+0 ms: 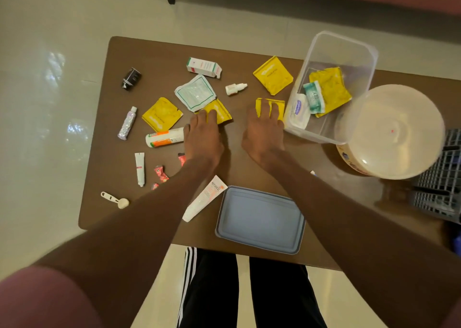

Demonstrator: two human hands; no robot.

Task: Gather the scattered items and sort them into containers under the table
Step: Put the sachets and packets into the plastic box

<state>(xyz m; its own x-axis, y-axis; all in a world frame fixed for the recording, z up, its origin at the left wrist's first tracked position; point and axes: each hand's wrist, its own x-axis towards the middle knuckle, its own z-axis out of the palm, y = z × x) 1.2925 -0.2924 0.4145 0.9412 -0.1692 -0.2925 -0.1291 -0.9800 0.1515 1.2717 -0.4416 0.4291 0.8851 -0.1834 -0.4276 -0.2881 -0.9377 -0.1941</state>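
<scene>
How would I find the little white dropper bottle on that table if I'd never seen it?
Start at the clear plastic tub on the right of the brown table. Move left past the yellow sachet beside it. The dropper bottle lies on its side there, just right of the white gauze packet; it is the only small white bottle with a narrow tip.

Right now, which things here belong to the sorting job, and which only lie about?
Job: yellow sachets under the left hand and right hand, yellow sachet, dropper bottle, clear container.

Lying about: grey lid, crate.
</scene>
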